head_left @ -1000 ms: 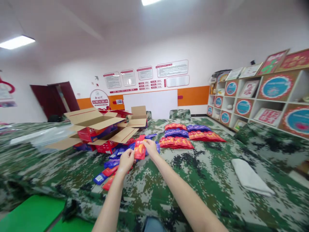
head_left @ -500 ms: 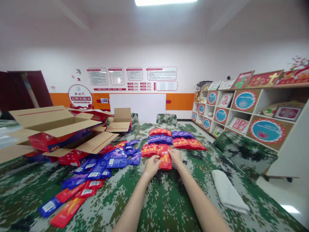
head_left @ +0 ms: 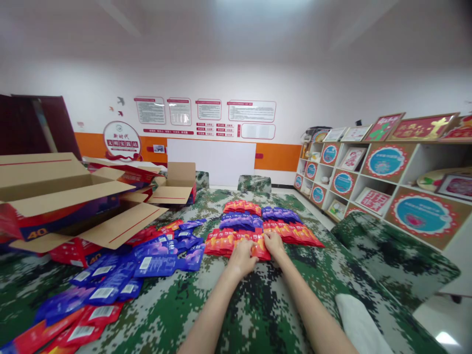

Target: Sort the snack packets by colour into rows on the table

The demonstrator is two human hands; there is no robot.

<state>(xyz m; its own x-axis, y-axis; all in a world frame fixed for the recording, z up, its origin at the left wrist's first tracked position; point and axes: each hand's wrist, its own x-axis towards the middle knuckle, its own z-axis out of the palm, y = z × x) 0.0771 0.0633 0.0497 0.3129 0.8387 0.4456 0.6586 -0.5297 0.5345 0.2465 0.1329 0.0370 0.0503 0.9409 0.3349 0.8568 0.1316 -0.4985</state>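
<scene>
My left hand (head_left: 242,256) and my right hand (head_left: 275,244) both pinch a red packet (head_left: 260,249) and press it down at the right end of a row of red packets (head_left: 224,243) on the camouflage table (head_left: 258,305). Behind that row lie a row of purple packets (head_left: 238,222) and more sorted red packets (head_left: 295,232) and purple packets (head_left: 280,214). To the left, a loose heap of purple packets (head_left: 155,258) and red ones (head_left: 73,334) spreads toward the near edge.
Open cardboard boxes (head_left: 66,196) stand at the left, a smaller open box (head_left: 177,184) behind them. A folded white cloth (head_left: 363,329) lies at the near right. Shelves with framed pictures (head_left: 387,177) line the right wall. Two chairs (head_left: 254,183) stand at the table's far end.
Both hands carried the red packet from the loose heap on the left over to the sorted rows and lowered it onto the front red row. My view turned right and closer.
</scene>
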